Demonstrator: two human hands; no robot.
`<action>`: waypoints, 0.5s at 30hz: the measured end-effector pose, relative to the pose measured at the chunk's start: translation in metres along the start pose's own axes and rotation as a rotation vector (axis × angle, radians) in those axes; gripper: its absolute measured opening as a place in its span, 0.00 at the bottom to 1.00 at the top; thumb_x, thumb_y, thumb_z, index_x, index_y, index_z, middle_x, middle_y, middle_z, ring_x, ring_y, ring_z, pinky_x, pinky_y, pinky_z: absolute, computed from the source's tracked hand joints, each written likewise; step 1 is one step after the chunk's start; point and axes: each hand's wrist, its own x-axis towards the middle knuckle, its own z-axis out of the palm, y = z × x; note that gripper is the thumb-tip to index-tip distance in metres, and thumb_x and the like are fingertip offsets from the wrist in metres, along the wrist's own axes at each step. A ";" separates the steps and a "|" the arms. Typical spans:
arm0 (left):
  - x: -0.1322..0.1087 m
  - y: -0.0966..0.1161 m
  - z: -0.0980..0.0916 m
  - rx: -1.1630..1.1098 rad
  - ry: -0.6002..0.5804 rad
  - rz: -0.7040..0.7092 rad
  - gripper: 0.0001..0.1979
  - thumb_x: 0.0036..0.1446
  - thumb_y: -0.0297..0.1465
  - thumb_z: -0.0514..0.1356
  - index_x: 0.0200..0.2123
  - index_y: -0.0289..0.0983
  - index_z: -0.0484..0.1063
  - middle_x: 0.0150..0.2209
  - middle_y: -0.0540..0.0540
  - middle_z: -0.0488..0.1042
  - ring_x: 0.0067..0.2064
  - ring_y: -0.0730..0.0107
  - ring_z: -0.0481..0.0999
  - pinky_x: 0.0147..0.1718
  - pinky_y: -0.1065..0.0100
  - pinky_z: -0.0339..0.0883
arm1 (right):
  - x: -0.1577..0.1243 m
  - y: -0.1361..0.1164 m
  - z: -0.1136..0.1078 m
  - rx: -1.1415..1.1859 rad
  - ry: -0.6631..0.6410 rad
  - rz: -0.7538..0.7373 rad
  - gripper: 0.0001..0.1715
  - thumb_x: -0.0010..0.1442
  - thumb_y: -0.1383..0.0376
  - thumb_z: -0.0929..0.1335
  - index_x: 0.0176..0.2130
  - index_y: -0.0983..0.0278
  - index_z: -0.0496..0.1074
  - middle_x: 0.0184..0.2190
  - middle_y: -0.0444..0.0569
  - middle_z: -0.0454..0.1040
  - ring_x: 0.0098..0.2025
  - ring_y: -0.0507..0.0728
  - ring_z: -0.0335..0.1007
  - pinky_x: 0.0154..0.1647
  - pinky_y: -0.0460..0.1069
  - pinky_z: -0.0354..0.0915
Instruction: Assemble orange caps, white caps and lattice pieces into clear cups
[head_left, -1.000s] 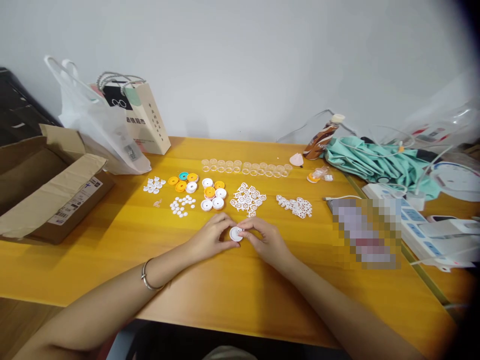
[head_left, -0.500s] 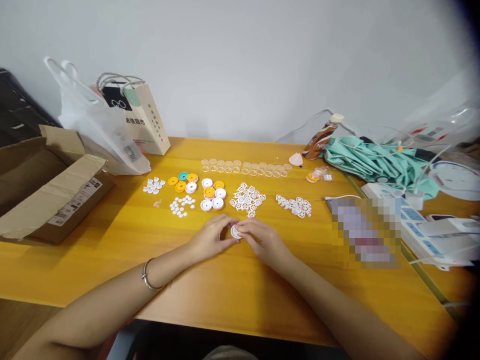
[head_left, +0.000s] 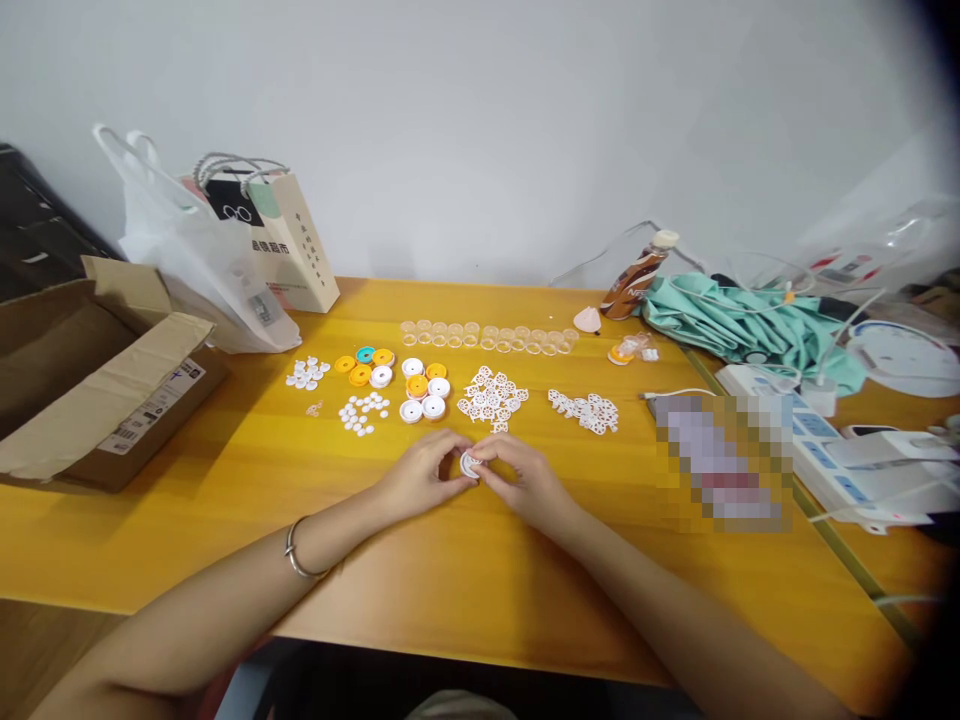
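Between my two hands, just above the table's middle, is a small round white plastic piece [head_left: 469, 464]. My left hand [head_left: 431, 474] grips its left side between thumb and fingers. My right hand [head_left: 521, 478] pinches it from the right, and the fingertips cover part of it. Beyond my hands lie a heap of white openwork plastic parts [head_left: 492, 398] and a second such heap [head_left: 586, 411]. To the left stand white and orange round cases [head_left: 424, 391], more cases with a teal one [head_left: 365, 366], and small white discs [head_left: 364, 413].
Clear round cups [head_left: 491, 338] form a row at the back. A cardboard box [head_left: 105, 380] and bags [head_left: 210, 270] stand left. On the right are a bottle [head_left: 637, 275], green cloth [head_left: 750, 320], a blurred-out flat object [head_left: 720, 460] and a power strip [head_left: 821, 440].
The right fingers have shifted slightly on the white piece, and ridged detail shows on its face. Both hands otherwise stay in place; the view has turned a little.
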 end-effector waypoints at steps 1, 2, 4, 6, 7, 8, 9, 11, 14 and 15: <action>0.000 0.000 -0.001 -0.015 -0.004 0.001 0.13 0.52 0.34 0.61 0.40 0.36 0.69 0.36 0.46 0.72 0.36 0.69 0.69 0.36 0.68 0.63 | 0.000 0.000 0.000 0.018 0.001 0.018 0.03 0.57 0.67 0.66 0.34 0.60 0.71 0.34 0.48 0.74 0.38 0.54 0.71 0.41 0.51 0.68; 0.000 0.000 -0.001 -0.035 -0.004 0.002 0.13 0.51 0.34 0.61 0.40 0.36 0.69 0.36 0.46 0.71 0.36 0.69 0.69 0.36 0.68 0.63 | 0.000 0.001 0.000 0.039 0.004 0.041 0.03 0.57 0.66 0.67 0.34 0.60 0.71 0.34 0.48 0.74 0.38 0.54 0.71 0.41 0.51 0.68; 0.000 0.001 -0.002 -0.093 0.014 -0.003 0.14 0.51 0.34 0.62 0.40 0.36 0.68 0.37 0.45 0.71 0.37 0.69 0.69 0.36 0.68 0.63 | 0.000 0.002 -0.001 0.087 0.026 0.094 0.04 0.56 0.65 0.67 0.35 0.60 0.72 0.34 0.48 0.75 0.38 0.54 0.71 0.41 0.51 0.68; -0.001 0.003 0.000 -0.214 0.042 -0.037 0.14 0.51 0.33 0.62 0.41 0.36 0.68 0.38 0.45 0.70 0.37 0.69 0.69 0.37 0.68 0.63 | -0.001 0.002 -0.002 0.131 0.057 0.141 0.06 0.55 0.64 0.68 0.36 0.60 0.72 0.34 0.47 0.75 0.38 0.54 0.72 0.42 0.51 0.68; -0.001 0.003 0.002 -0.309 0.045 -0.070 0.14 0.51 0.33 0.62 0.41 0.35 0.67 0.38 0.45 0.70 0.37 0.70 0.69 0.37 0.68 0.63 | -0.001 0.002 -0.002 0.146 0.074 0.157 0.07 0.55 0.64 0.68 0.37 0.60 0.73 0.34 0.47 0.74 0.38 0.54 0.72 0.42 0.51 0.68; -0.002 0.004 0.004 -0.420 0.038 -0.110 0.14 0.51 0.33 0.62 0.41 0.35 0.67 0.37 0.46 0.70 0.37 0.71 0.69 0.37 0.68 0.64 | -0.002 0.002 -0.002 0.153 0.088 0.163 0.08 0.55 0.64 0.68 0.38 0.60 0.73 0.34 0.47 0.74 0.38 0.54 0.71 0.42 0.52 0.68; -0.002 0.005 0.006 -0.536 0.025 -0.151 0.15 0.51 0.33 0.62 0.42 0.35 0.66 0.36 0.47 0.70 0.35 0.72 0.70 0.37 0.69 0.64 | -0.002 0.001 -0.003 0.153 0.100 0.162 0.08 0.54 0.64 0.69 0.38 0.59 0.73 0.34 0.47 0.74 0.37 0.54 0.71 0.42 0.52 0.68; -0.003 0.006 0.010 -0.732 0.007 -0.216 0.16 0.50 0.32 0.64 0.42 0.36 0.66 0.34 0.48 0.71 0.33 0.75 0.70 0.36 0.70 0.64 | -0.003 -0.002 -0.003 0.142 0.118 0.144 0.09 0.54 0.64 0.69 0.39 0.59 0.73 0.34 0.47 0.74 0.37 0.54 0.71 0.41 0.52 0.68; -0.002 0.007 0.014 -0.880 0.014 -0.248 0.19 0.47 0.31 0.66 0.43 0.36 0.68 0.39 0.47 0.72 0.35 0.75 0.71 0.39 0.69 0.64 | -0.003 -0.004 -0.003 0.126 0.144 0.118 0.09 0.54 0.65 0.69 0.39 0.58 0.73 0.34 0.47 0.73 0.37 0.54 0.71 0.41 0.51 0.68; -0.002 0.007 0.014 -0.904 0.014 -0.255 0.19 0.46 0.31 0.66 0.43 0.37 0.68 0.40 0.47 0.72 0.36 0.74 0.71 0.40 0.69 0.64 | -0.003 -0.004 -0.002 0.124 0.151 0.114 0.09 0.54 0.65 0.69 0.39 0.58 0.73 0.34 0.47 0.73 0.37 0.54 0.71 0.41 0.51 0.68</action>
